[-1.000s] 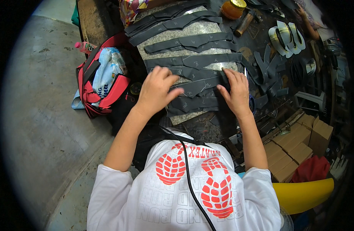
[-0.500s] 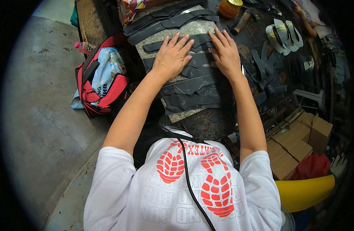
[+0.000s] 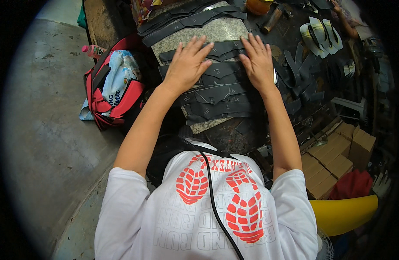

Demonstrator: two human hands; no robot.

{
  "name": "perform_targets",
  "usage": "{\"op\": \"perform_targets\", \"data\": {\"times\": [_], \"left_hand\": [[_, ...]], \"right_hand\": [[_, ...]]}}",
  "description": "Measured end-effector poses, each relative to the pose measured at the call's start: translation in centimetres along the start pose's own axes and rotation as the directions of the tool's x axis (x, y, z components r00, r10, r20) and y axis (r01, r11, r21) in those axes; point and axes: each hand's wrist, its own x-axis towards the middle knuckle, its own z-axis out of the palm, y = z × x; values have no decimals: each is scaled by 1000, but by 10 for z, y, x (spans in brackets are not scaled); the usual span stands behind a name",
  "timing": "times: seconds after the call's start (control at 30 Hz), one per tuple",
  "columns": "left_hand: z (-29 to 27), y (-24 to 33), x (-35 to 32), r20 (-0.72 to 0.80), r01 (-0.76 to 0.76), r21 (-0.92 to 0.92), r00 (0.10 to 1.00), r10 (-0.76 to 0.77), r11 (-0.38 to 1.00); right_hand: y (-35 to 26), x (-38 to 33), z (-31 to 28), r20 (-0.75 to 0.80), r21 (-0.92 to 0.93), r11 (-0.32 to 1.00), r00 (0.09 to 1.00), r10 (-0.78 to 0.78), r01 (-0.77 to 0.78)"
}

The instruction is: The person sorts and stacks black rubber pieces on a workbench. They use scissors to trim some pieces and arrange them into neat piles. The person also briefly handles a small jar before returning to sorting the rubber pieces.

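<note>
Both my arms reach forward over a speckled stone slab [image 3: 203, 35] laid with rows of dark grey cut strips. My left hand [image 3: 187, 65] lies flat, fingers spread, over the left part of a strip with a pointed edge [image 3: 221, 50]. On that strip's right end rests my right hand [image 3: 256, 60], its fingers stretched and thumb apart. Nearer to me are several overlapping strips [image 3: 212, 93] with pale pen marks. Beyond my fingertips lies another row of long strips [image 3: 195, 21].
Left of the slab is a red bag [image 3: 130, 100] with a pink-capped bottle [image 3: 93, 51] beside it. On the right lie dark offcuts [image 3: 297, 71], white curved pieces [image 3: 320, 38] and cardboard boxes [image 3: 331, 160]. A jar [image 3: 258, 6] stands at the back. Another person's arm [image 3: 347, 27] shows far right.
My left hand has slid a little to the left along the strip, uncovering more of its middle. My right hand has shifted slightly right. Both hands remain spread.
</note>
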Motion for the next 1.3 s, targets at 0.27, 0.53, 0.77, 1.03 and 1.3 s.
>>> {"op": "perform_targets", "data": {"times": [0.27,0.53,0.77,1.03,1.3], "left_hand": [[-10,13,-44,55,57,149,996,-66,987],[-3,8,-50,39,41,186,998,-49,982],[-3,9,-49,46,32,205,998,-43,978],[-6,15,-51,123,55,215,989,-83,975],[-25,8,-37,115,88,126,988,-103,988]], "right_hand": [[-26,-72,-49,79,95,995,997,-16,8],[-35,-112,-34,264,-63,998,964,4,13],[-34,-112,-34,265,-29,1000,964,7,0],[-38,-105,-44,307,-23,1000,952,15,-8],[-36,-70,-56,137,125,990,989,53,-70]]}}
